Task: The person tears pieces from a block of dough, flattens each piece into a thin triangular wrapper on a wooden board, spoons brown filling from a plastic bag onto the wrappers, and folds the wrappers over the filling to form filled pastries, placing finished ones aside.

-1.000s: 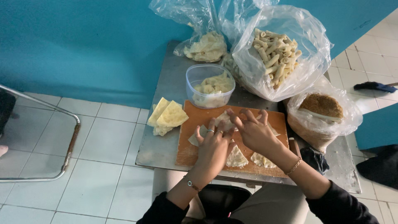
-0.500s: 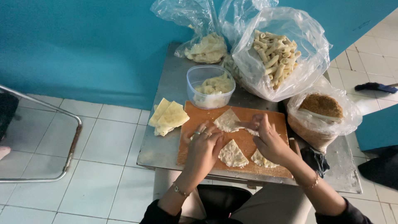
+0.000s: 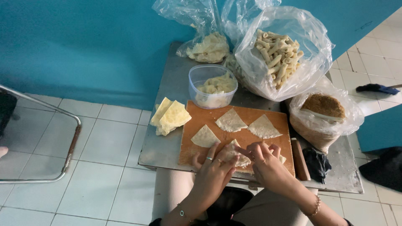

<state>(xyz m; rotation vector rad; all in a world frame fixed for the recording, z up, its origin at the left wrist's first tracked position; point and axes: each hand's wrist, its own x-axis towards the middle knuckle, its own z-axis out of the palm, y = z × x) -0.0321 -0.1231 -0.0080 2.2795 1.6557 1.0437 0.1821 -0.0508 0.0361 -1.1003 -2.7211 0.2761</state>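
Containers first, left to right. Up beyond the left hand (image 3: pixel 213 169) sits a clear tub (image 3: pixel 212 86) with pale dough scraps piled in it. Behind that, against the wall, a clear bag (image 3: pixel 208 46) holds more pale flat pieces. Above the right hand (image 3: pixel 266 165) is a big clear bag (image 3: pixel 281 54) stuffed with finished rolls, stubby and cream-coloured. Further right of the right hand, a smaller bag (image 3: pixel 324 113) holds something brown and crumbly.

Both hands are together at the near edge of the board (image 3: pixel 236 134), fingers curled loosely over one wrapper (image 3: pixel 235 154), pinching and folding it between them. So the wrapper is right under the fingertips, neither hand fully closed. Just past the hands, three more triangle wrappers lie flat on the board. Left of the left hand, off the board, there's a stack (image 3: pixel 169 117) of yellowish sheets.

All of it sits on a small metal table (image 3: pixel 167 144) pushed against a teal wall (image 3: pixel 83 46), white tiled floor (image 3: pixel 104 142) around it. A metal chair frame (image 3: pixel 63 142) is well off to the left. No labels or signs that I can make out on any of the bags.
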